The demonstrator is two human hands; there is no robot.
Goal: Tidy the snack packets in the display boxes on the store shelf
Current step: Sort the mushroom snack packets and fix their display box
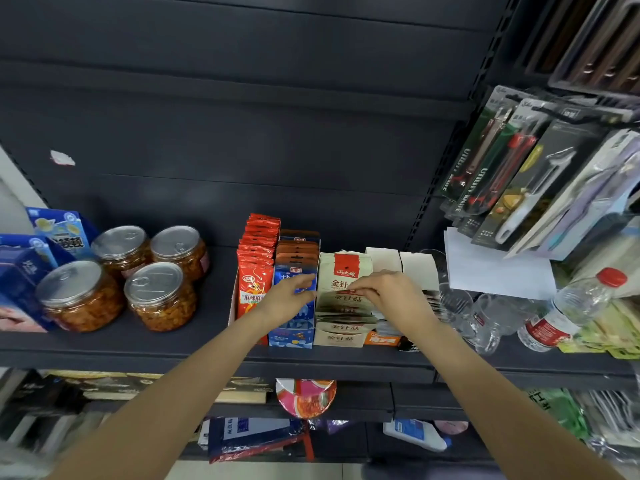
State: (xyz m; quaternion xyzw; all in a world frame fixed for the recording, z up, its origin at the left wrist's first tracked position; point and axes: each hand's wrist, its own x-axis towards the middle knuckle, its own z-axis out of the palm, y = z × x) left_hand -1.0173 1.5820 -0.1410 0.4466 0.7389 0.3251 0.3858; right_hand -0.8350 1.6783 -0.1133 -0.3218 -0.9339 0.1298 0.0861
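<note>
Centre of the frame, on the dark shelf, is where I'm working: both hands are on the beige snack packets in their beige display box. My right hand comes over the top with fingers curled down, tips pinching the upper edge of a leaning packet, I'd say to pull the row upright. My left hand lies flat against the blue box next door, fingers straight and together, reaching toward the beige row's left side, probably to brace it so nothing slides sideways. The packets look slumped, fanned forward like shingles, with only the back one standing tall and showing its red label. Just left, the red packets stand neat in their own box. Lower left of the frame, four jars sit well apart from all this.
</note>
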